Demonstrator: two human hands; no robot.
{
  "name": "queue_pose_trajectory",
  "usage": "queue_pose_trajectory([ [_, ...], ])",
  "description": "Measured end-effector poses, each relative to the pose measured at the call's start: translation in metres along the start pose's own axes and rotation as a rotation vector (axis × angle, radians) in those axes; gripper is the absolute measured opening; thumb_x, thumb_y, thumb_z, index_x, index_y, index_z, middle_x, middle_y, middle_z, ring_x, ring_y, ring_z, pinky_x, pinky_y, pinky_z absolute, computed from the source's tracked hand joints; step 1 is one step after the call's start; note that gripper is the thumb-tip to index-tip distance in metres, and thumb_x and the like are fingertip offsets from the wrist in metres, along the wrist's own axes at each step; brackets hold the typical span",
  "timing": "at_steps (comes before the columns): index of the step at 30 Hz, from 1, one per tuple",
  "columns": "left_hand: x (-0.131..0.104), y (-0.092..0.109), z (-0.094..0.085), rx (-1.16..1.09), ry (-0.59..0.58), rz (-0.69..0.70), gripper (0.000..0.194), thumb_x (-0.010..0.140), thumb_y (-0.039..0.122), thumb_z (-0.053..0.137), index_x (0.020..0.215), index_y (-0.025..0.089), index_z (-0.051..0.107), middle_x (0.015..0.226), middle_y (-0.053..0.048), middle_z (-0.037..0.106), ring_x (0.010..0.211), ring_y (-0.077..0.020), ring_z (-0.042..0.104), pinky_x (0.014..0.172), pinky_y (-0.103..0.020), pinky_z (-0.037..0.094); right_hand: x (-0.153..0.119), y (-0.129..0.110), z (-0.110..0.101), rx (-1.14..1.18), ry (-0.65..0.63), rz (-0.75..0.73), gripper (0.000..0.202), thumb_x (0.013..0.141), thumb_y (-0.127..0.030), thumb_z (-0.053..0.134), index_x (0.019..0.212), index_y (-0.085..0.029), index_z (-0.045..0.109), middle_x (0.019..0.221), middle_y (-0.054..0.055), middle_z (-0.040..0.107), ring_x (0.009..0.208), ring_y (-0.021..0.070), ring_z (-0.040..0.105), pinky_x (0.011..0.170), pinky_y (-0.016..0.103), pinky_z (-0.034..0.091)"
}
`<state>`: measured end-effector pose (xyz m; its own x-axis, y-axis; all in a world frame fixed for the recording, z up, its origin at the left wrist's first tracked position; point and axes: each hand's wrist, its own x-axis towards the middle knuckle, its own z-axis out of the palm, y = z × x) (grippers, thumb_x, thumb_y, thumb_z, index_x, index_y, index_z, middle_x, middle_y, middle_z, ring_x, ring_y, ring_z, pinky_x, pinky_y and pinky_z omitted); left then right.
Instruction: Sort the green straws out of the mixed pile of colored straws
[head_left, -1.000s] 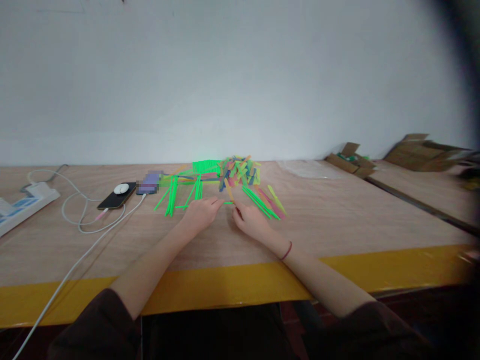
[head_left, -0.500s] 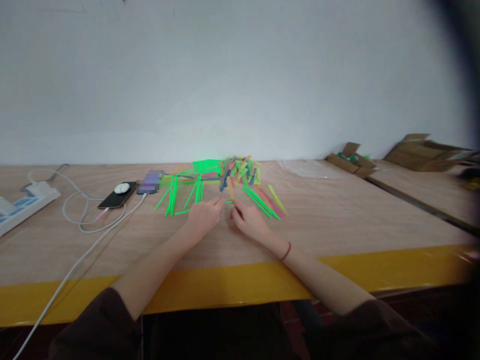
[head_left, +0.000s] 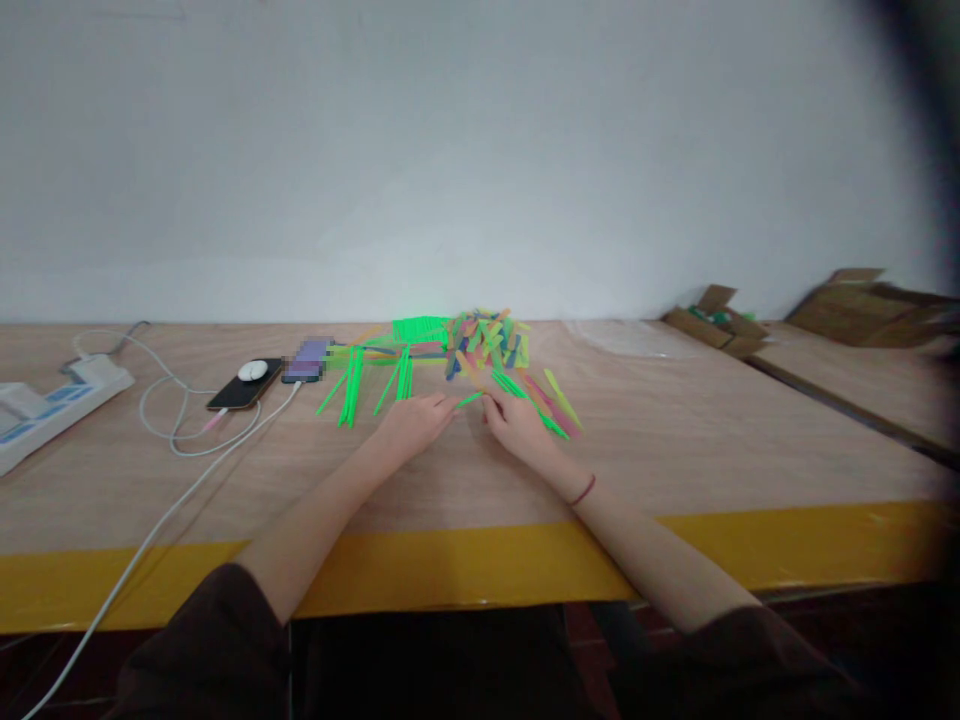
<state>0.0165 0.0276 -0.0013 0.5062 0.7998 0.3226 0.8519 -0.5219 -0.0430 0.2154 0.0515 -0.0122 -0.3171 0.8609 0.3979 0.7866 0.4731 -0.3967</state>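
A thin bright green stick (head_left: 470, 399) spans the small gap between my two hands, just above the table or on it. The fingers of my left hand (head_left: 417, 422) are closed on its left end. My right hand (head_left: 519, 425) pinches the other end. Beyond my left hand lie loose green sticks (head_left: 350, 390) and another small group of green sticks (head_left: 406, 373). Beside my right hand are slanting green sticks (head_left: 529, 402), with pink and yellow flat craft sticks (head_left: 562, 398) alongside. A mixed heap of coloured craft sticks (head_left: 491, 340) lies behind the hands.
A row of green sticks (head_left: 420, 329) lies near the wall. To the left are a black phone (head_left: 238, 394) with a white mouse-shaped object (head_left: 253, 371), a purple-screened phone (head_left: 309, 360), white cables and a power strip (head_left: 64, 410). Open cardboard boxes (head_left: 716, 330) stand right.
My hands have moved slightly apart, and more of the green stick shows between them. A green piece that stuck out left of my left hand no longer shows. The view has shifted a little.
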Motion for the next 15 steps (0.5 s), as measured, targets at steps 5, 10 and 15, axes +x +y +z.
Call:
queue_pose_trajectory([
  [5, 0.000, -0.016, 0.000, -0.009, 0.035, -0.049, 0.037, 0.101, 0.032, 0.033, 0.108, 0.016, 0.066, 0.103, -0.010, 0.067, 0.092, -0.0184, 0.066, 0.080, -0.028, 0.051, 0.008, 0.022, -0.010, -0.044, 0.070, 0.141, 0.035, 0.094, -0.026, 0.034, 0.092, -0.014, 0.066, 0.080, 0.009, 0.070, 0.070, 0.0194, 0.062, 0.066, 0.027, 0.040],
  [10, 0.002, -0.028, -0.004, -0.075, 0.121, -0.270, 0.038, 0.101, 0.030, 0.031, 0.121, 0.016, 0.059, 0.110, -0.011, 0.069, 0.096, -0.0201, 0.066, 0.083, -0.030, 0.049, 0.012, 0.028, -0.018, 0.012, 0.060, 0.130, 0.043, 0.097, -0.044, 0.034, 0.096, -0.014, 0.066, 0.084, 0.009, 0.070, 0.076, 0.0197, 0.062, 0.066, 0.025, 0.040],
  [15, -0.001, -0.052, -0.002, -0.042, 0.153, -0.615, 0.042, 0.102, 0.034, 0.023, 0.120, 0.015, 0.056, 0.099, -0.012, 0.072, 0.086, -0.0229, 0.069, 0.072, -0.029, 0.048, 0.013, 0.032, -0.016, -0.039, 0.020, 0.148, 0.045, 0.097, -0.045, 0.034, 0.093, -0.014, 0.066, 0.084, 0.009, 0.070, 0.076, 0.0193, 0.063, 0.067, 0.026, 0.039],
])
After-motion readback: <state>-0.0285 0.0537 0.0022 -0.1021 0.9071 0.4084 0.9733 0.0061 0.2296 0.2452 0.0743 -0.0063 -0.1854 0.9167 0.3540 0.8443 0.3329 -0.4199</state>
